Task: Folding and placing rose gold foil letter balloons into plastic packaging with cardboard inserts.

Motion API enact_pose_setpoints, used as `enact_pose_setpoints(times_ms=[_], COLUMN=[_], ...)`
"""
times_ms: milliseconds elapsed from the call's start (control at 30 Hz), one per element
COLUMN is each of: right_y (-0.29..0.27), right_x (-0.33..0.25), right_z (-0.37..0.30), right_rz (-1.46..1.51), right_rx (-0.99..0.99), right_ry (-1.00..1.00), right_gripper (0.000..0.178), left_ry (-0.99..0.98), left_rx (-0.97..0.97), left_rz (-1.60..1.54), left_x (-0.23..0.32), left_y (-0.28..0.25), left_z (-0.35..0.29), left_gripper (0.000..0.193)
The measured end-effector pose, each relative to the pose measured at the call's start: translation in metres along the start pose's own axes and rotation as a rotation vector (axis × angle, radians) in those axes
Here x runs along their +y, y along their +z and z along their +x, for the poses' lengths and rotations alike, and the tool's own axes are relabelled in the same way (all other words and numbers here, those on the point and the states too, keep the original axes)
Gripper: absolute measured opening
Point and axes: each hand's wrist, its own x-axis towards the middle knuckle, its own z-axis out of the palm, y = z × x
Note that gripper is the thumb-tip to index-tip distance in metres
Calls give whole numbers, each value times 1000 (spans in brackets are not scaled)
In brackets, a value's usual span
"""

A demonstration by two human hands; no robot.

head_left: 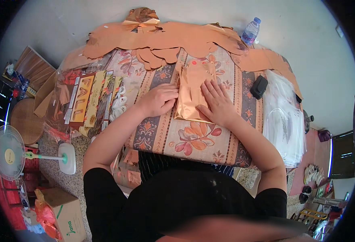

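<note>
A shiny copper-coloured foil packet (190, 94) lies lengthwise on the flower-patterned tablecloth (197, 139) before me. At its left edge is my left hand (161, 99), fingers curled in and closed on the packet's side; the fingertips are partly hidden. My right hand (219, 103) rests flat on the packet's right half with its fingers stretched out, holding nothing. Beyond the packet, flat copper-coloured cut-out sheets (173, 38) spread along the table's far edge.
To the left lie printed card strips (89, 99) in clear plastic and white ribbon coils (119, 103). At right are a small black object (259, 87) and a pile of clear plastic bags (283, 121). A water bottle (251, 31) stands far back; a fan (9, 156) stands left.
</note>
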Motion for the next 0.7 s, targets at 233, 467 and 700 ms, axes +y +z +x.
enact_pose_setpoints(times_ms=[233, 467, 700], right_y=[-2, -3, -3], right_x=[-1, -1, -2], right_z=[0, 1, 1], right_rz=[-5, -1, -32], right_rx=[-8, -43, -65], right_ry=[6, 24, 27], right_gripper=[73, 74, 75], left_ry=[-377, -566, -520], left_rx=[133, 319, 299], left_rz=[-346, -495, -231], left_x=[4, 9, 18], left_y=[13, 32, 35], left_z=[9, 18, 12], left_gripper=[36, 66, 61])
